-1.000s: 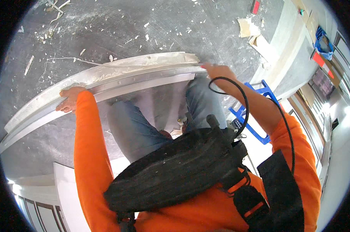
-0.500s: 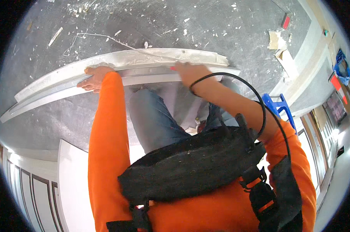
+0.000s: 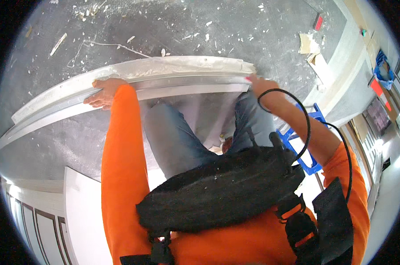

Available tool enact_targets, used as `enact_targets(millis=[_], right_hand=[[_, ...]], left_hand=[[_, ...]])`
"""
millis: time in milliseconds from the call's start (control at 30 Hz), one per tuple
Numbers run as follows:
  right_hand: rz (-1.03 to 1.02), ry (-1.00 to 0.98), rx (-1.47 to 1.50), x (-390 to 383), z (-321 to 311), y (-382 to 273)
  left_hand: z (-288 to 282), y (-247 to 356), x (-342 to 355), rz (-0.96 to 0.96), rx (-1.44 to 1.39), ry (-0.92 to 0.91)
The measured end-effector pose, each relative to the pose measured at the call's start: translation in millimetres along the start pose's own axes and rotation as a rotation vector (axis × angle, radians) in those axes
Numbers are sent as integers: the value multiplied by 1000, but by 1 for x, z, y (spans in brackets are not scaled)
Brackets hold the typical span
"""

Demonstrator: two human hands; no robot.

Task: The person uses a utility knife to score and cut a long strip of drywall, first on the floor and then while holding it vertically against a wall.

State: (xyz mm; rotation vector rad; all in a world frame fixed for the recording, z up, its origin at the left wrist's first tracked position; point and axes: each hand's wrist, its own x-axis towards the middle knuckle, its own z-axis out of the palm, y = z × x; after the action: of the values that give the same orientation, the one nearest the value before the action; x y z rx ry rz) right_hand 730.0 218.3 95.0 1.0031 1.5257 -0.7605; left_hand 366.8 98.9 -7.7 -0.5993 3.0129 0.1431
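Note:
A long pale strip with dust on it (image 3: 200,64) lies across the grey floor in front of my knees. Along its near side runs a long metal profile with a grey channel (image 3: 173,82) and a white near edge. My left hand (image 3: 106,93) is spread over the profile left of its middle, thumb on the far side and fingers stretched out, pressing on it. At the right end, my right hand (image 3: 265,88) is closed, blurred by motion. A small red-tipped thing (image 3: 248,79) pokes out of its fingers; the rest of it is hidden.
White chips and a thin string (image 3: 102,43) litter the floor beyond the strips. A blue plastic stool (image 3: 312,165) stands by my right arm. Torn cardboard (image 3: 308,44) and a red block (image 3: 319,22) lie far right. A white panel (image 3: 80,207) is at lower left.
My right hand has travelled right along the profile, from near its middle to its right end. My left hand stays in place on the profile. The whole view has shifted slightly.

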Motion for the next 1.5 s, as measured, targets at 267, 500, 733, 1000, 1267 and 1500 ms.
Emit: enact_targets(millis=[267, 500, 733, 1000, 1267, 1500], right_hand=[[-333, 167, 69, 14, -19, -101], [10, 132, 14, -8, 20, 76], [210, 60, -159, -62, 11, 154], [-290, 175, 34, 5, -20, -62], [-425, 291, 98, 27, -9, -111], [-5, 30, 1, -5, 0, 51]], left_hand=[[-4, 8, -16, 19, -50, -69], [-1, 5, -10, 47, -104, -64], [-7, 0, -16, 52, -54, -50], [14, -3, -3, 46, -6, 12], [13, -3, -2, 64, -76, 6], [7, -9, 10, 46, -33, 51]])
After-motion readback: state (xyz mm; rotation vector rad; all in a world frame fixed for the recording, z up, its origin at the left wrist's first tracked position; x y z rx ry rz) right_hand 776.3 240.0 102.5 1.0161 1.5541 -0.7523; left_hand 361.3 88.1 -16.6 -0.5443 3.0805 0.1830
